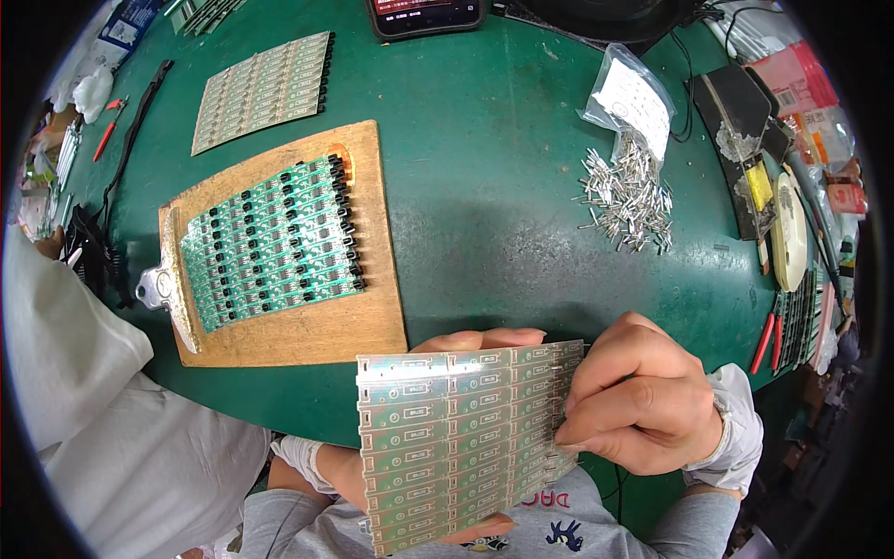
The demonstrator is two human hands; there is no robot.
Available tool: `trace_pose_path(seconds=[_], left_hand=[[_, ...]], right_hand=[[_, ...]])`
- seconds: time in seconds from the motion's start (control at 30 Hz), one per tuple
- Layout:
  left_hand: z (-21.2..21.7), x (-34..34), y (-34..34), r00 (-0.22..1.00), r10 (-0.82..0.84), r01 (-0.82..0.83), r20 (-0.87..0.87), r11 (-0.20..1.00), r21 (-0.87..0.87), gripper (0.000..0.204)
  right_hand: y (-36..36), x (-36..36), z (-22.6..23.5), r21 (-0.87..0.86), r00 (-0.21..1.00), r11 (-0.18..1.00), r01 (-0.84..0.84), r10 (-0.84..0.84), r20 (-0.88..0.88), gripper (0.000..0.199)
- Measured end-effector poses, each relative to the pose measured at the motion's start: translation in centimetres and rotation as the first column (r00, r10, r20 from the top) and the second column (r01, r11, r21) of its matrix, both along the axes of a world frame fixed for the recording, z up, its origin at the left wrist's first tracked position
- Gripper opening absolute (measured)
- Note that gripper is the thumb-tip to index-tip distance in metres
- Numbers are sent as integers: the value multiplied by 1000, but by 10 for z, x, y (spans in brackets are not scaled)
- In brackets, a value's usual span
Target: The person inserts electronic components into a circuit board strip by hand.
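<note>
My left hand (pixel 480 339) holds a panel of joined circuit boards (pixel 438 447) from behind, tilted up in front of me. Its fingers show over the top edge and part of it below; the palm is hidden. My right hand (pixel 643 401) is closed in a pinch at the panel's right edge, where small metal pins seem to stand. Whatever lies between those fingertips is hidden. Beyond it, a pile of short silvery metal pins (pixel 626 200) spills from a clear plastic bag (pixel 633 98) onto the green table.
Left of centre lies a wooden clipboard (pixel 377 242) bearing green boards (pixel 270 247) with black parts. Another panel (pixel 261 91) lies behind it. A phone (pixel 428 17) is at the back. A black box (pixel 731 140) and red-handled tool (pixel 764 343) sit right; a strap (pixel 135 130) left.
</note>
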State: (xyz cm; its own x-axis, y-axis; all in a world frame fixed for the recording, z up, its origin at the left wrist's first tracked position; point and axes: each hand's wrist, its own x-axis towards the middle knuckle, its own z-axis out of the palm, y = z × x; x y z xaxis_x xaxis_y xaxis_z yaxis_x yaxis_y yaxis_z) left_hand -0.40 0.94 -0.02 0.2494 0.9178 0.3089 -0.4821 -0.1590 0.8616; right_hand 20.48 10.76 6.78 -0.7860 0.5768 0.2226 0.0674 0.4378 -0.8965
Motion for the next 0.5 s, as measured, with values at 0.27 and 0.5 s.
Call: trace_pose_path(seconds=[0.27, 0.5], left_hand=[[2, 1, -4, 992, -69, 81, 108, 990, -116, 116], [16, -12, 12, 963, -146, 145, -227, 989, -22, 116]], right_hand=[[0, 1, 0, -15, 999, 1000, -26, 25, -20, 21], [-6, -1, -5, 97, 999, 995, 31, -27, -37, 22]])
